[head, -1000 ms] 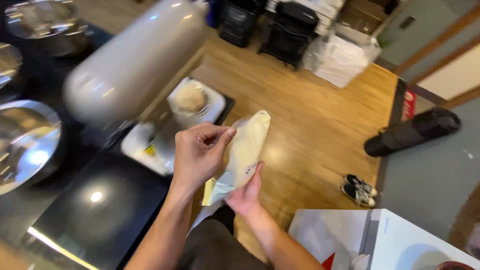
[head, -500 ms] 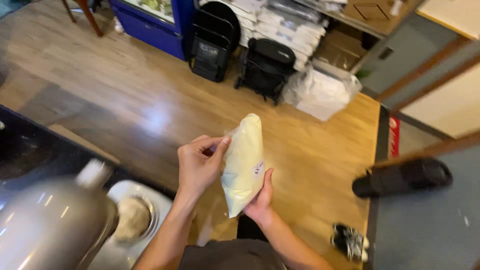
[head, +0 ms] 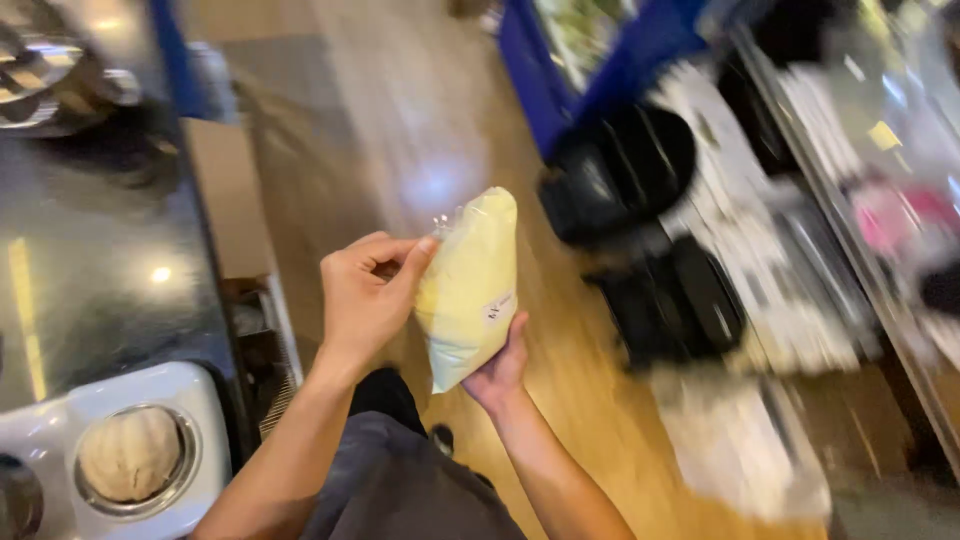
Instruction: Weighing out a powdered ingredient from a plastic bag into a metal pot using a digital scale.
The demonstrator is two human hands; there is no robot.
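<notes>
I hold a clear plastic bag filled with pale yellow powder (head: 470,285) upright in front of me, over the wooden floor. My right hand (head: 500,365) cups the bag from below and behind, near a small white label. My left hand (head: 365,295) pinches the bag's upper left corner between thumb and fingers. The bag is plump and its top looks sealed. My forearms and dark apron show at the bottom of the view.
A dark glossy counter (head: 90,260) runs along the left. At its near end a white scale-like device (head: 190,400) carries a metal bowl with a dough ball (head: 130,455). Black crates (head: 620,170), a blue cabinet (head: 590,70) and blurred white packages (head: 740,440) line the right.
The view has swung left and turned; the large silver cylinder is gone from sight. Both hands keep hold of the bag, in much the same grip.
</notes>
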